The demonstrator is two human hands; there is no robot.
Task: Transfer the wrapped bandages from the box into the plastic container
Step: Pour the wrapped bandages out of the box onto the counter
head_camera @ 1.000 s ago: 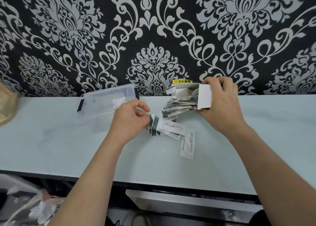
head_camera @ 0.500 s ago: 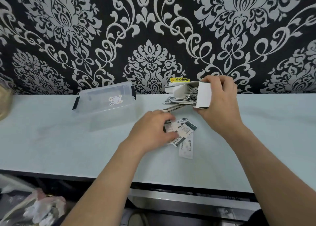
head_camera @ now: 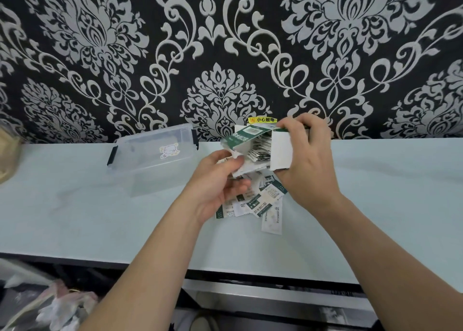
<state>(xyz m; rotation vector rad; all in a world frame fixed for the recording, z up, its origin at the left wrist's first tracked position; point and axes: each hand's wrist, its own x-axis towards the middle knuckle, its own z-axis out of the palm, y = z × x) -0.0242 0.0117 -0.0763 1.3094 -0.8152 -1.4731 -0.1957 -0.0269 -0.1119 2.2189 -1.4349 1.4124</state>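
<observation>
The box (head_camera: 281,150) is gripped tilted by the right hand (head_camera: 308,160), by which its far side is hidden. Wrapped bandages (head_camera: 263,203) at its mouth are pinched by the left hand (head_camera: 220,180); others lie below the box, partly covered. The plastic container (head_camera: 155,155) stands left of the box, a strip of tabletop (head_camera: 75,205) showing between.

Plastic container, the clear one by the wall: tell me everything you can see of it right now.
The clear rectangular plastic container stands flat on the pale table, close to the patterned wall. It looks like thin see-through plastic, with a black latch at each short end and a small cartoon sticker on top. Nothing shows inside it. Whether its lid is latched I cannot tell. Nothing touches it; the left hand is near its right end but apart.
</observation>
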